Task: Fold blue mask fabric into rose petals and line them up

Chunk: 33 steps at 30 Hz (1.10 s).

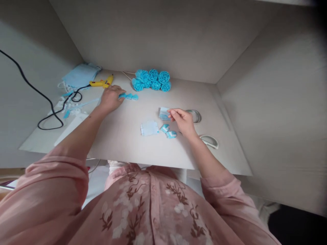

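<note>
My left hand (pixel 111 98) rests on the table at the near end of a row of bright blue cut pieces (pixel 131 97), its fingers drawn together on the end piece. Between the thumb and fingers of my right hand (pixel 182 119) is a small stack of pale blue fabric squares (pixel 164 114), held just over the table. Below it lie another pile of pale squares (pixel 149 128) and two folded blue-and-white pieces (pixel 171 134). Scissors with pale looped handles (pixel 209 141) lie beside my right wrist, partly hidden by it.
Several blue crafted roses (pixel 153 80) on sticks lie at the back. A yellow glue gun (pixel 102 82) with a black cord (pixel 25 81) is beyond my left hand. Light blue face masks (pixel 80 75) and scraps (pixel 73 108) fill the left side. Grey walls enclose the table.
</note>
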{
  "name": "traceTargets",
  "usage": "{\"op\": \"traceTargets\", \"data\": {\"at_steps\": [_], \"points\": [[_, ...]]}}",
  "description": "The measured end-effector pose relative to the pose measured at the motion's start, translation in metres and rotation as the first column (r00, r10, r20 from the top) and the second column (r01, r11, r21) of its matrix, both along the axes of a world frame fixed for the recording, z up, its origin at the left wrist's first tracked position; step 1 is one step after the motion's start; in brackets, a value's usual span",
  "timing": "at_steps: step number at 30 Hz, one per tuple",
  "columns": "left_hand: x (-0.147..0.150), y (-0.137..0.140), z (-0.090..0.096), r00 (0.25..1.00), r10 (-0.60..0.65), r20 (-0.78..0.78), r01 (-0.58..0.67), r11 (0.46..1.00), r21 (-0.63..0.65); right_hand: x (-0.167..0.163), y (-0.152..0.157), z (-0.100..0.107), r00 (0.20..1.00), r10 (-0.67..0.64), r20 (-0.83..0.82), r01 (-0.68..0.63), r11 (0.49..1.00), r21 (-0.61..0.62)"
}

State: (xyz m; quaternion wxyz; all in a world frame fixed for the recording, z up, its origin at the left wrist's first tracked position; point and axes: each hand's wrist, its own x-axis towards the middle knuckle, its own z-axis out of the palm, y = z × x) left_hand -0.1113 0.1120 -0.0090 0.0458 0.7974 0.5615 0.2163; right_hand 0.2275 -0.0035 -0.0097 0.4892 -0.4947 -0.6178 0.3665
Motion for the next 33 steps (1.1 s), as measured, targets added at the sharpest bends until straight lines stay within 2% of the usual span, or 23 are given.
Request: {"op": "traceTargets", "data": {"at_steps": [2,4,6,8,11,13,15,19,22,25,27,30,33], "points": [[0.015,-0.011,0.005,1.000,0.010,0.029,-0.013,0.993,0.118,-0.001,-0.003,0.001,0.995,-0.009,0.101,0.003,0.998,0.058],[0.037,-0.024,0.010,0.993,-0.080,0.086,0.070,0.991,0.114,-0.003,-0.007,0.003,0.968,-0.008,0.250,-0.026,0.991,0.133],[0.061,-0.038,0.013,0.967,-0.165,0.196,0.159,0.986,0.045,-0.006,-0.010,0.006,0.908,0.016,0.419,-0.114,0.971,0.210],[0.084,-0.051,0.015,0.925,-0.196,0.325,0.221,0.975,-0.039,-0.010,-0.014,0.011,0.807,0.064,0.587,-0.254,0.935,0.247],[0.107,-0.068,0.014,0.828,-0.211,0.519,0.338,0.927,-0.163,-0.016,-0.019,0.019,0.603,0.126,0.788,-0.459,0.862,0.214],[0.113,-0.075,0.010,0.770,-0.195,0.607,0.395,0.893,-0.215,-0.020,-0.022,0.023,0.502,0.141,0.853,-0.539,0.822,0.182],[0.114,-0.080,0.003,0.718,-0.161,0.677,0.429,0.869,-0.249,-0.025,-0.025,0.023,0.448,0.146,0.882,-0.575,0.803,0.159],[0.112,-0.083,-0.014,0.642,-0.077,0.763,0.442,0.850,-0.286,-0.036,-0.030,0.013,0.414,0.153,0.897,-0.554,0.825,0.115],[0.111,-0.084,-0.022,0.621,-0.029,0.783,0.432,0.847,-0.311,-0.042,-0.032,0.003,0.478,0.134,0.868,-0.452,0.885,0.112],[0.111,-0.084,-0.022,0.590,-0.009,0.807,0.420,0.857,-0.298,-0.040,-0.029,-0.004,0.661,0.116,0.741,-0.275,0.957,0.096],[0.110,-0.083,-0.020,0.578,-0.019,0.816,0.406,0.874,-0.267,-0.037,-0.024,-0.005,0.806,0.125,0.579,-0.175,0.984,0.032],[0.110,-0.082,-0.020,0.580,-0.013,0.814,0.377,0.891,-0.255,-0.029,-0.016,-0.003,0.960,0.120,0.253,-0.088,0.987,-0.134],[0.111,-0.081,-0.023,0.576,0.023,0.817,0.399,0.865,-0.305,-0.019,-0.009,0.004,0.998,0.058,-0.001,-0.057,0.967,-0.248]]}}
